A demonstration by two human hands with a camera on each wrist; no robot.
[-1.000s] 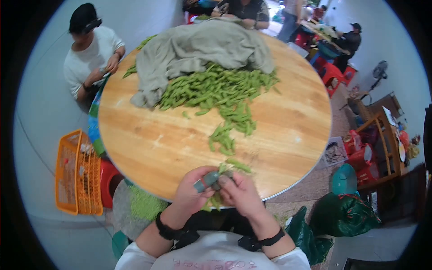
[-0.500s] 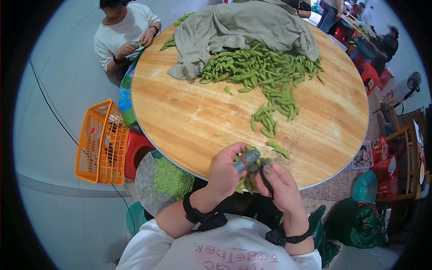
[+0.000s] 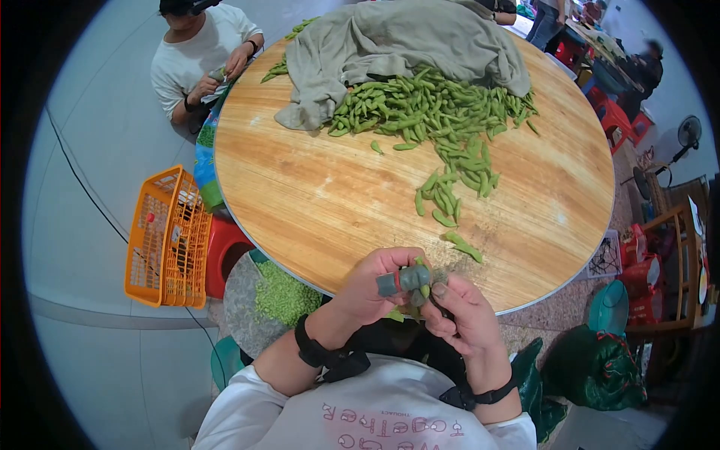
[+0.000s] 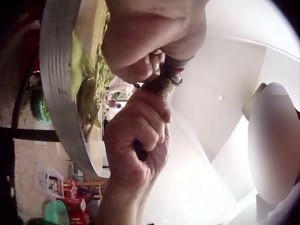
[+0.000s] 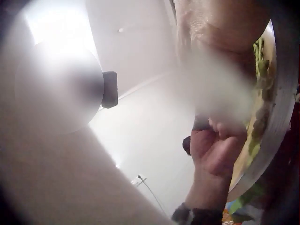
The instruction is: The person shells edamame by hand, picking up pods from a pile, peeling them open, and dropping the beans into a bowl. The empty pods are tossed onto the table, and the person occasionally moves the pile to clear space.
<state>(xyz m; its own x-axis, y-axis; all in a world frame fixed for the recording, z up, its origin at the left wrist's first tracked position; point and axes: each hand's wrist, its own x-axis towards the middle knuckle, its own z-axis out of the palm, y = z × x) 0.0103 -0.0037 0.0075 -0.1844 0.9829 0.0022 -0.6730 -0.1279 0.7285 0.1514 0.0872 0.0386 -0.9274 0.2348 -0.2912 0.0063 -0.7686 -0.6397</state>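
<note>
Above the table's near edge, my left hand (image 3: 364, 289) holds a green soybean pod (image 3: 425, 290), partly hidden by the fingers. A grey-green cover with a red band (image 3: 403, 281) sits on its thumb. Close against it on the right, my right hand (image 3: 469, 311) curls round a slim dark handle, whose end (image 4: 140, 150) pokes from the fist in the left wrist view; its working end is hidden. Just beyond the hands lie loose pods (image 3: 462, 246), trailing back to a large pod heap (image 3: 420, 109) partly under a grey cloth (image 3: 405, 41).
The round wooden table (image 3: 300, 202) has a metal rim. Shelled beans (image 3: 285, 292) fill a lined container at lower left, beside a red stool (image 3: 225, 251) and an orange crate (image 3: 165, 240). Another person (image 3: 202, 60) sits at left. Green sacks (image 3: 592, 367) stand at right.
The head view has swung, then steadied, so the table sits further right and higher than a second ago. Both hands stay together; the covered thumb has turned more level over the pod.
</note>
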